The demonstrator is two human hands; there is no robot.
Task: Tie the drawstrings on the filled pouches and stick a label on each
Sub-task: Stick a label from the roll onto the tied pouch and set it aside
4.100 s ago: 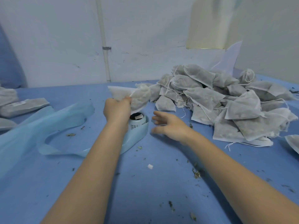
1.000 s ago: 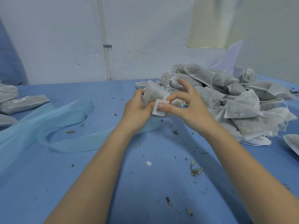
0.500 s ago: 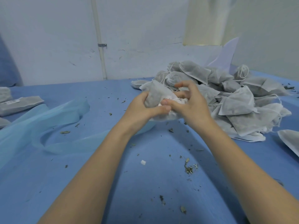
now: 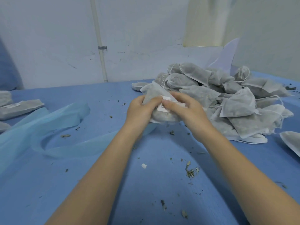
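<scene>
While my left hand (image 4: 139, 109) grips the pouch (image 4: 155, 101) just above the desk (image 4: 100, 184) and my right hand (image 4: 186, 109) pinches the label (image 4: 164, 106) onto it, the soft fabric could buckle and the label would crease or lift at a corner. The pile (image 4: 227, 103) crowds my right, touching that hand; bare desk lies near me, and the strip (image 4: 53, 133) curls to my left.
</scene>
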